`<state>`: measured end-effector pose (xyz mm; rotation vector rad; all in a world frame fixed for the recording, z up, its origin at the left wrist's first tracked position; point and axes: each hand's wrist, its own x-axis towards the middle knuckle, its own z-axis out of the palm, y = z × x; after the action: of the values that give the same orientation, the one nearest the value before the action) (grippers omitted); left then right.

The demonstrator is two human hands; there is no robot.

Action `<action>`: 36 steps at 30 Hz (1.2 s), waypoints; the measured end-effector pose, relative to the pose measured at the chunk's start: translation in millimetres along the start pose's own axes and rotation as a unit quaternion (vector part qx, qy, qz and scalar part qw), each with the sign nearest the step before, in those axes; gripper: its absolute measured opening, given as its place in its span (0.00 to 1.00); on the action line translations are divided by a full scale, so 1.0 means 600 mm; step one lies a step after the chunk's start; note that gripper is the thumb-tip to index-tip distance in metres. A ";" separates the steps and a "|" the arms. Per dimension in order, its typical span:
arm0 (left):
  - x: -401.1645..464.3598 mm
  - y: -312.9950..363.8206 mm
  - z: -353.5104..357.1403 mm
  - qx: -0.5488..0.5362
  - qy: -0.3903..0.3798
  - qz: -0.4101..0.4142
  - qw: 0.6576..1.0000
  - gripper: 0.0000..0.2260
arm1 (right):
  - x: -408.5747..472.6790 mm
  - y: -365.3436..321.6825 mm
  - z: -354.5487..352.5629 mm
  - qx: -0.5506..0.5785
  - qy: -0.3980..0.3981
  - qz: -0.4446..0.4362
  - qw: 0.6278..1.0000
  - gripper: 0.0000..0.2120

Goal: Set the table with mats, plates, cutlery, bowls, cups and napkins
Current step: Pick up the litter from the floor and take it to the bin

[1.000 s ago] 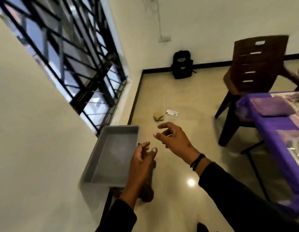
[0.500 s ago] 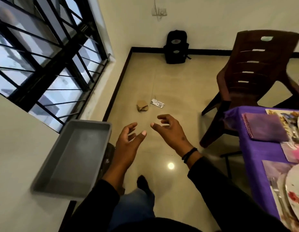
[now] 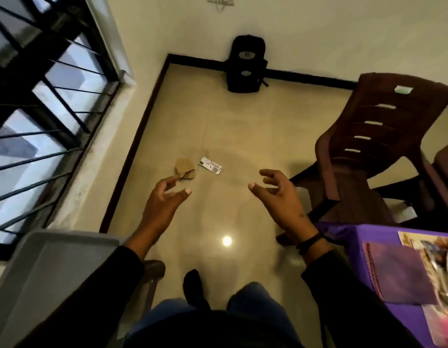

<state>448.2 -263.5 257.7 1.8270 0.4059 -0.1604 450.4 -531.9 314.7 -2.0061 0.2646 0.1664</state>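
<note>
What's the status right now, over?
Left hand open, empty. Right hand open, empty. Grey tray empty at left; laid table at right. Brown chair beside table.

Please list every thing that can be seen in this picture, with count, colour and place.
grey plastic tray: one, grey, lower left, empty
black backpack: one, black, against far wall
brown plastic chair: one, brown, right
purple tablecloth: one, purple, lower right
purple folded napkin: one, purple, on the table
brown cardboard scrap: one, brown, on the floor
white paper label: one, white, beside the scrap
left hand: open, empty
right hand: open, empty
</note>
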 end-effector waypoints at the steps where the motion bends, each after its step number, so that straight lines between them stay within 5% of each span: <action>1: 0.026 0.018 0.009 -0.005 -0.001 0.003 1.000 0.24 | 0.017 -0.002 -0.010 0.002 0.004 0.007 1.000 0.22; 9: 0.232 0.155 0.099 -0.030 -0.002 0.032 0.999 0.20 | 0.268 -0.011 -0.041 0.023 -0.016 0.018 0.999 0.22; 16: 0.339 0.230 0.096 0.016 0.065 0.008 0.998 0.19 | 0.501 -0.074 0.018 0.038 -0.147 -0.027 0.988 0.19; 25: 0.469 0.221 0.050 -0.037 0.150 -0.085 0.984 0.19 | 0.688 -0.117 0.134 -0.014 -0.307 0.035 0.951 0.18; 36: 0.807 0.048 0.046 0.006 0.010 -0.267 0.964 0.21 | 0.948 -0.086 0.287 -0.098 -0.311 0.146 0.934 0.14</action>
<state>911.5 -203.5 123.7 1.6948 0.9089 -0.5165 1013.0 -418.9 151.7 -1.9875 0.1386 1.0306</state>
